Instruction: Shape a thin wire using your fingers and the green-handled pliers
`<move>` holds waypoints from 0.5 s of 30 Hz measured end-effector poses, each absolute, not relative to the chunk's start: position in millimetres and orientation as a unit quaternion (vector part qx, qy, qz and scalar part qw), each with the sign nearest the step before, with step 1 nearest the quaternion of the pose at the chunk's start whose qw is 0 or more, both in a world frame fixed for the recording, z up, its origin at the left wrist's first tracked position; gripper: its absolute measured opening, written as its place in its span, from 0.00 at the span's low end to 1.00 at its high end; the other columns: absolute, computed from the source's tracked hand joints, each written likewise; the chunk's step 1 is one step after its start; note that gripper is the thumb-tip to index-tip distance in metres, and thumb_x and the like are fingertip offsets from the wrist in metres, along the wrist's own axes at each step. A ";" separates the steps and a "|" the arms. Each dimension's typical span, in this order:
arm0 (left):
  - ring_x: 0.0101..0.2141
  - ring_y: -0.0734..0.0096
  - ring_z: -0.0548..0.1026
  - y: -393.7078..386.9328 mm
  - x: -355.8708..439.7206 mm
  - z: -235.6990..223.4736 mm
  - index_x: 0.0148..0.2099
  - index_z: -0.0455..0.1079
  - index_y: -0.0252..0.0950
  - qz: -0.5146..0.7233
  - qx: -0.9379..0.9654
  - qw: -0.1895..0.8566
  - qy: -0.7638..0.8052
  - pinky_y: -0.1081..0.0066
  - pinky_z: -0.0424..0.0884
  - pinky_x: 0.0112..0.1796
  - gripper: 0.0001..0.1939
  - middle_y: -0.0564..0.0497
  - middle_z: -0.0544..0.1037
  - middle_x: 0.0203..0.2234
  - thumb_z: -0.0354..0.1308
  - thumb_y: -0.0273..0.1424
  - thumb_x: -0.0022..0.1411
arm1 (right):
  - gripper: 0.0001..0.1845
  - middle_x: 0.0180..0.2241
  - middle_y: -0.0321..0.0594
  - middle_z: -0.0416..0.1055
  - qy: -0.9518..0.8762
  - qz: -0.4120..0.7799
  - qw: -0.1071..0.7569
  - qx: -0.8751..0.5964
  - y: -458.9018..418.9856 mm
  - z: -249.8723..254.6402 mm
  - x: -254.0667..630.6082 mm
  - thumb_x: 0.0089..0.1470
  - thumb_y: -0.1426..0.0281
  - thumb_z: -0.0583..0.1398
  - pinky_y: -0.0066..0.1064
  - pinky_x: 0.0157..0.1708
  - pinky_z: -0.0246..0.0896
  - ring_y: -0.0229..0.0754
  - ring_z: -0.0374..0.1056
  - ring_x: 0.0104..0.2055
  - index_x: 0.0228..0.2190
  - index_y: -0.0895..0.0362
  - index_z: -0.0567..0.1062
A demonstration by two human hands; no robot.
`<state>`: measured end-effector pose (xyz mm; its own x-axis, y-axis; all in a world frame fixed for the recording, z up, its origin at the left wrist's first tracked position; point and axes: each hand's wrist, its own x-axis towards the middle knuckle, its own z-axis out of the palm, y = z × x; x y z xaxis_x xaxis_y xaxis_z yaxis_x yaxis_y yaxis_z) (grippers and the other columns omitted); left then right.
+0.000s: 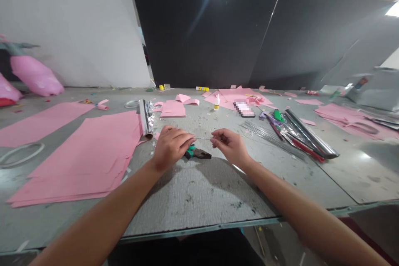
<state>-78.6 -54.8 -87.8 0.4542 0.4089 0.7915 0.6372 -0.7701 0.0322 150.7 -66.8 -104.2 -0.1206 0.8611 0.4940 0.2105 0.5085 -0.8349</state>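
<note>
Your left hand point(170, 147) and right hand point(229, 147) pinch a thin wire point(203, 138) between pressed fingertips, holding it straight above the green-handled pliers point(201, 153), within easy reach on the gray worktable point(199, 199).

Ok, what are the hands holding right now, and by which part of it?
A thin metal wire, held between both hands: the left hand and the right hand each grip it at the fingertips, one on either side of its visible stretch.
</note>
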 end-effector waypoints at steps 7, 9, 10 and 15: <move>0.30 0.69 0.75 -52.7 -80.2 -88.4 0.36 0.75 0.40 -0.448 -0.828 0.067 -0.331 0.60 0.62 0.40 0.04 0.52 0.81 0.28 0.60 0.33 0.62 | 0.14 0.24 0.37 0.73 -0.691 0.311 0.531 -0.380 -67.6 -104.9 151.1 0.52 0.63 0.64 0.32 0.28 0.68 0.38 0.71 0.25 0.37 0.58 0.74; 0.30 0.68 0.75 -51.9 -80.0 -87.8 0.35 0.76 0.39 -0.457 -0.824 0.034 -0.334 0.60 0.63 0.40 0.05 0.51 0.81 0.27 0.61 0.33 0.62 | 0.12 0.23 0.37 0.73 -0.695 0.312 0.530 -0.372 -67.7 -104.0 151.6 0.54 0.63 0.62 0.31 0.27 0.67 0.37 0.71 0.24 0.36 0.58 0.74; 0.30 0.68 0.75 -51.8 -79.6 -87.4 0.34 0.76 0.39 -0.458 -0.824 0.013 -0.334 0.60 0.64 0.39 0.05 0.51 0.81 0.27 0.61 0.33 0.62 | 0.11 0.22 0.36 0.73 -0.697 0.311 0.530 -0.370 -67.7 -103.4 152.0 0.54 0.63 0.62 0.31 0.27 0.66 0.37 0.70 0.24 0.35 0.58 0.75; 0.31 0.70 0.77 -54.3 -75.7 -85.0 0.35 0.77 0.37 -0.444 -0.824 -0.128 -0.329 0.67 0.72 0.35 0.06 0.49 0.81 0.29 0.59 0.31 0.62 | 0.07 0.24 0.36 0.72 -0.698 0.288 0.542 -0.370 -65.0 -100.5 156.0 0.56 0.66 0.60 0.31 0.29 0.65 0.37 0.70 0.26 0.32 0.57 0.76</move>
